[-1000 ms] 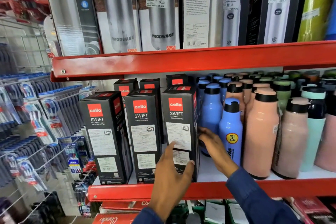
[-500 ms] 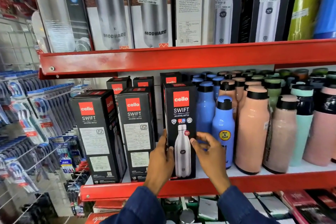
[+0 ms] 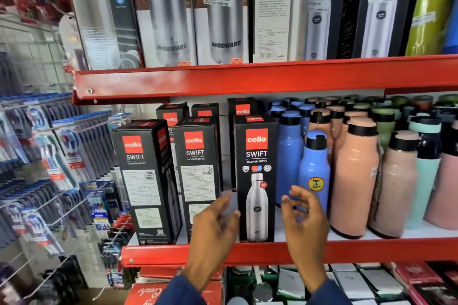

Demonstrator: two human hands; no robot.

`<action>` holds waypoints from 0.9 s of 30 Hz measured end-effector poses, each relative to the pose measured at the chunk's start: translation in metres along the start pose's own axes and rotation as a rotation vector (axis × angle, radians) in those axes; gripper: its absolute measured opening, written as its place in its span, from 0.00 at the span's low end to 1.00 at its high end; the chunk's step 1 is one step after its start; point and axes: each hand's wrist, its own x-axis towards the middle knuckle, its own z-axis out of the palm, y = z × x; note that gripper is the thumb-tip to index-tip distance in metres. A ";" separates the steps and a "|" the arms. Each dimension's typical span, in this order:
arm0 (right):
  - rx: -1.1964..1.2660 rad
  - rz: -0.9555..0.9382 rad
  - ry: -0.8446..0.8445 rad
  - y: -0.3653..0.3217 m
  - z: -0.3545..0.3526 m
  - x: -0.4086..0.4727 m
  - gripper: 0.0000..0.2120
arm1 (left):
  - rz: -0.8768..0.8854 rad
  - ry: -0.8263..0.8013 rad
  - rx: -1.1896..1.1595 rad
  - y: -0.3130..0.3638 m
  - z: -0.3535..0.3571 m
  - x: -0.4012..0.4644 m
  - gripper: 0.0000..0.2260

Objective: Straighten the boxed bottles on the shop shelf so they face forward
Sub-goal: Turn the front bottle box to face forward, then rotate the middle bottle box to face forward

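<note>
Three black Cello Swift boxes stand at the front of the red shelf (image 3: 247, 254). The right box (image 3: 256, 176) shows its front with the steel bottle picture. The middle box (image 3: 197, 176) and the left box (image 3: 146, 181) show their label sides, and the left one is turned at an angle. My left hand (image 3: 213, 228) hovers open just left of the right box, partly in front of the middle box. My right hand (image 3: 304, 220) is open to the right of that box, apart from it. More Cello boxes (image 3: 243, 109) stand in the row behind.
Loose blue bottles (image 3: 314, 173), peach bottles (image 3: 354, 181) and teal ones crowd the shelf right of the boxes. Tall boxed steel bottles (image 3: 223, 12) fill the upper shelf. Toothbrush packs (image 3: 62, 156) hang on hooks at the left. Red boxes sit on the shelf below.
The right box was turned from its label side to its picture front. Both hands then let go of it and drew back slightly.
</note>
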 end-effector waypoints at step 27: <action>0.145 0.183 -0.423 -0.053 0.094 -0.056 0.19 | 0.004 0.183 0.079 -0.038 -0.061 0.026 0.39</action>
